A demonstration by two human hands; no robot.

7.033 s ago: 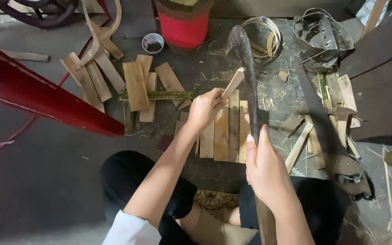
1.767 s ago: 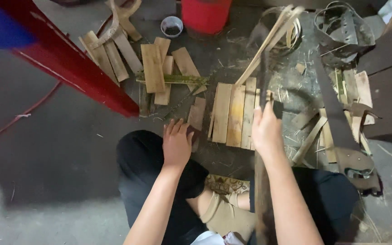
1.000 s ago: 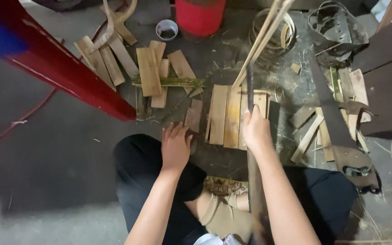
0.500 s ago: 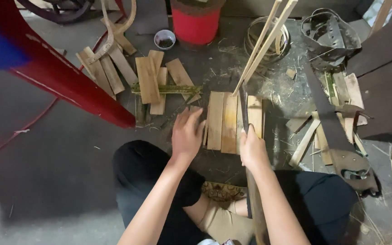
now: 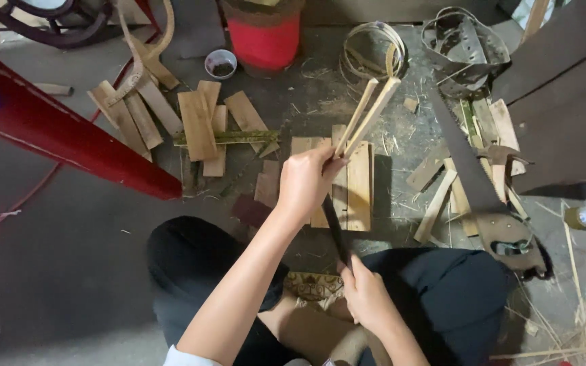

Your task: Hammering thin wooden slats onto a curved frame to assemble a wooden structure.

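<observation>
Our right hand [image 5: 367, 298] grips the dark blade [image 5: 335, 230]; our left hand [image 5: 303, 183] has its fingers closed on the split pale strip [image 5: 367, 118], upright over the flat slats [image 5: 347, 183] on the floor. The blade could slip toward the left fingers; strip is thin and splintery.

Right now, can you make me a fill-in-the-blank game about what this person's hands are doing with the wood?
1. The left hand grips a split bamboo strip near its ____ end.
2. The right hand holds the handle of a dark ____ that points up into the strip.
3. A hand saw lies on the floor to the person's ____.
4. The bucket at the top is ____.

Missing words: lower; blade; right; red
</observation>
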